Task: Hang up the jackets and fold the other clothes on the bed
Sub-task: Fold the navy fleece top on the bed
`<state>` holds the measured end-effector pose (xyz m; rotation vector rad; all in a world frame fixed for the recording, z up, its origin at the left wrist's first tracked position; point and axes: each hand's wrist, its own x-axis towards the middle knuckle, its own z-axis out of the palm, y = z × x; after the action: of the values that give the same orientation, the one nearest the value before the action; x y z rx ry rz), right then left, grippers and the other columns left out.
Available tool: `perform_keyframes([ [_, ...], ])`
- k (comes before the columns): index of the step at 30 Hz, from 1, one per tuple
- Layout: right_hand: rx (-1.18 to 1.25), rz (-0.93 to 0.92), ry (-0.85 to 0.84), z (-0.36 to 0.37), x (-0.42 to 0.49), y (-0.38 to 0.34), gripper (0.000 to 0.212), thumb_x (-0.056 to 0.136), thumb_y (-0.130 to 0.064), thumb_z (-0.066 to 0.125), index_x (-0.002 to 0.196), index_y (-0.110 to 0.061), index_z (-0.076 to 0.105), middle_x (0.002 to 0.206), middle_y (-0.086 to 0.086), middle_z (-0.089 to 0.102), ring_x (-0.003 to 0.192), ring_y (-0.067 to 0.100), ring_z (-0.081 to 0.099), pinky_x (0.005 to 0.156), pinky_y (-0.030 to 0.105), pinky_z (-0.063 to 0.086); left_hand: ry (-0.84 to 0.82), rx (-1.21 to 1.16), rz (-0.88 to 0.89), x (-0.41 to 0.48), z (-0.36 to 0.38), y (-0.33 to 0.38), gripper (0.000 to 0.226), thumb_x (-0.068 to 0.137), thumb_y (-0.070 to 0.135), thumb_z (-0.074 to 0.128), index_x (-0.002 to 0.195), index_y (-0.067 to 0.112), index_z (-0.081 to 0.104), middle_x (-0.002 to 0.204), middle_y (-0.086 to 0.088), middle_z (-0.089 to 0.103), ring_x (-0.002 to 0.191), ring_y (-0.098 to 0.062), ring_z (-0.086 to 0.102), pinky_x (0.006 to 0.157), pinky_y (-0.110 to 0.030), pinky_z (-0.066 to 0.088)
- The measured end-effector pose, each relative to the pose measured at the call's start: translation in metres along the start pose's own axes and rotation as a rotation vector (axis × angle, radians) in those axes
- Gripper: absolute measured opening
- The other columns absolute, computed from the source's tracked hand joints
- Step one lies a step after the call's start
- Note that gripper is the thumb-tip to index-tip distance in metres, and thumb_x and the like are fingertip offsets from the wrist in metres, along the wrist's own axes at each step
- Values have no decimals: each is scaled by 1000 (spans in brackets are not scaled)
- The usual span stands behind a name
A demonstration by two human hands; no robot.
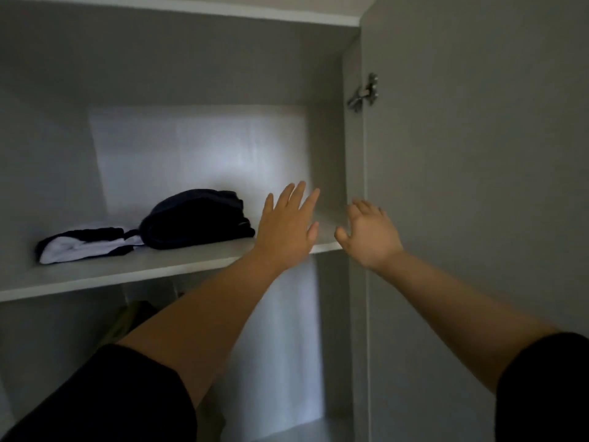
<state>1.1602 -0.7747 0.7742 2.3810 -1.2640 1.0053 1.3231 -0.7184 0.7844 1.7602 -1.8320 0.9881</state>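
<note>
Your left hand (287, 228) and right hand (369, 234) hold nothing, fingers apart. The dark pile (197, 220) lies on the shelf (134, 269), left of both hands, its length along the shelf edge. The left hand is nearer; the right is beside the door (478, 186).

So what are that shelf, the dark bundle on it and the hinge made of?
Shelf: likely laminated board, matte grey, with a flat, square front edge. Dark bundle: soft navy fabric, judging by its folds and rounded slump. Hinge: bare metal, shiny silver glints.
</note>
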Motion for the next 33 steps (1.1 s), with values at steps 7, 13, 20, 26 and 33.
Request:
perform_keyframes([
  [7,-333,52,-1,-96,-152,51,51,91,-29,46,134,0,46,152,20,30,142,32,23,116,47,14,53,-202,187,-67,-49,129,64,94,38,40,152,24,17,159,-5,15,145,-23,14,115,-46,16],
  [13,-514,201,-37,-177,-277,107,54,95,-30,42,142,-5,38,155,16,24,145,31,16,117,43,4,77,-367,369,-99,-90,252,63,97,37,34,153,26,7,160,-4,6,147,-22,4,117,-46,10],
  [20,-619,450,-13,-288,-404,177,56,96,-34,41,144,-7,33,156,14,21,146,30,12,118,44,6,122,-496,599,-123,-153,410,64,98,38,32,153,24,3,161,-4,3,148,-23,1,117,-43,4],
  [26,-742,619,-23,-403,-538,247,55,94,-32,43,142,-8,34,156,14,22,145,29,14,119,45,8,155,-677,748,-160,-218,584,64,96,34,37,153,19,11,159,-9,10,147,-27,8,116,-47,11],
  [33,-820,854,-90,-514,-719,316,57,94,-31,44,144,-7,31,158,15,16,146,29,9,119,45,5,20,-859,793,-244,-288,790,64,97,34,38,153,21,8,160,-7,5,147,-25,1,117,-47,7],
])
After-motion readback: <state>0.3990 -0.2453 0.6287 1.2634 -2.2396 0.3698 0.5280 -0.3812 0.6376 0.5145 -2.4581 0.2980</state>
